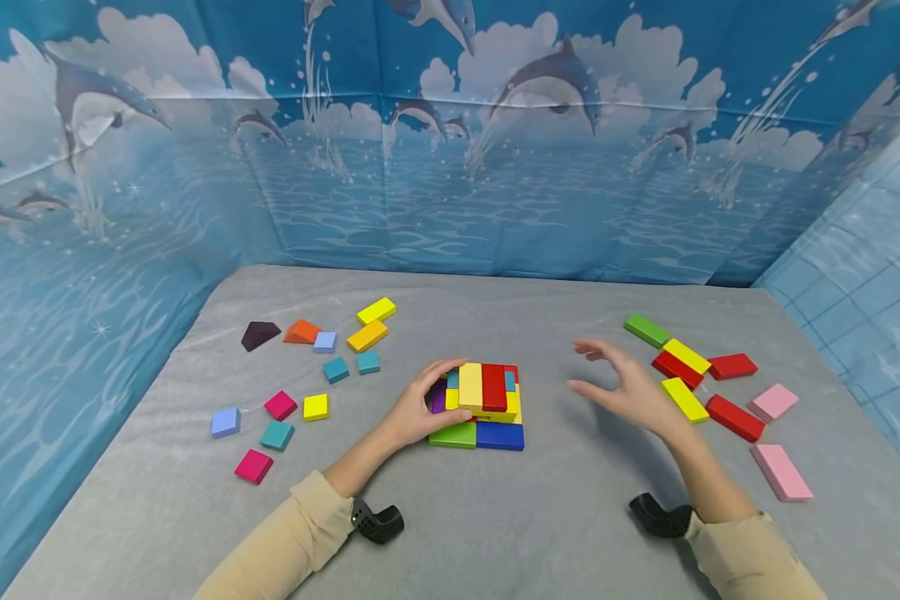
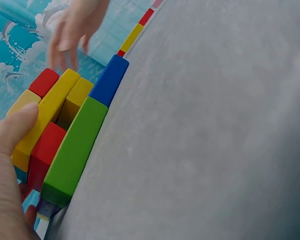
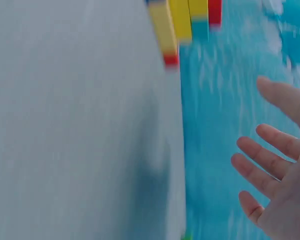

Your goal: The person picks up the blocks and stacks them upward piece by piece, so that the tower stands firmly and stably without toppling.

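Note:
A layered stack of coloured wooden blocks point(image 1: 501, 435) stands mid-table, with green and blue blocks in front at its base. On the top layer lie a cream block point(image 1: 470, 387) and a red block point(image 1: 494, 387) side by side. My left hand point(image 1: 420, 407) grips the stack's left side: its thumb lies against the front of the upper layers, its fingers reach round the back. In the left wrist view, a yellow block point(image 2: 52, 117) lies under the thumb's level. My right hand point(image 1: 630, 392) hovers right of the stack, fingers spread, with nothing in it.
Loose blocks lie on both sides of the grey cloth point(image 1: 495, 525). At right are several, including a green block point(image 1: 647, 330) and a pink block point(image 1: 782, 472). Several more are at left, among them a yellow block point(image 1: 316, 407) and a dark trapezoid block point(image 1: 259, 334).

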`<state>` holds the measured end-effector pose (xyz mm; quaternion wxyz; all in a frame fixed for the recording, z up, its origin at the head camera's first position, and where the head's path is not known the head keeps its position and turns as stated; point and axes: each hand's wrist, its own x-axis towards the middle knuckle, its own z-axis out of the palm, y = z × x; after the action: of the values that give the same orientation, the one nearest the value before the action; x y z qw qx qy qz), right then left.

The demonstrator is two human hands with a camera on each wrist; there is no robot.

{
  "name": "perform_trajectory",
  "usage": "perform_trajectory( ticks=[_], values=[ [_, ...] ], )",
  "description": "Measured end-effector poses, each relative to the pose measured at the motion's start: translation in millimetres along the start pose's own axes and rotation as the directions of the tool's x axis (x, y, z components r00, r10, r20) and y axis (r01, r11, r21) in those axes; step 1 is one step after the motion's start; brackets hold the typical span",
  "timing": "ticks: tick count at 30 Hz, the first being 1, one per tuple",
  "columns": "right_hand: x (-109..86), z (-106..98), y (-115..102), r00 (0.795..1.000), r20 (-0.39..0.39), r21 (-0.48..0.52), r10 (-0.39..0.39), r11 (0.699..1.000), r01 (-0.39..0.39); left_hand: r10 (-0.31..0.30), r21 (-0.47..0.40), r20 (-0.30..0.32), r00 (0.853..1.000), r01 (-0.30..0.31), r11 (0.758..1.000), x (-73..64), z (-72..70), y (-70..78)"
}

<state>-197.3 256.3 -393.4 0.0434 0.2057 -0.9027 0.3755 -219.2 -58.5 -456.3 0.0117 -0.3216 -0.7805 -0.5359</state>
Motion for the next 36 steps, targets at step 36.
perform_trajectory(
  ticks=[36],
  values=[
    [-77.5,-59.0,75.5,0.987,-0.049,-0.353,0.152,0.922,-0.159,0.034,0.008,-0.004,0.999,-0.034,0.999,0.1,1.4,-10.2]
  ],
)
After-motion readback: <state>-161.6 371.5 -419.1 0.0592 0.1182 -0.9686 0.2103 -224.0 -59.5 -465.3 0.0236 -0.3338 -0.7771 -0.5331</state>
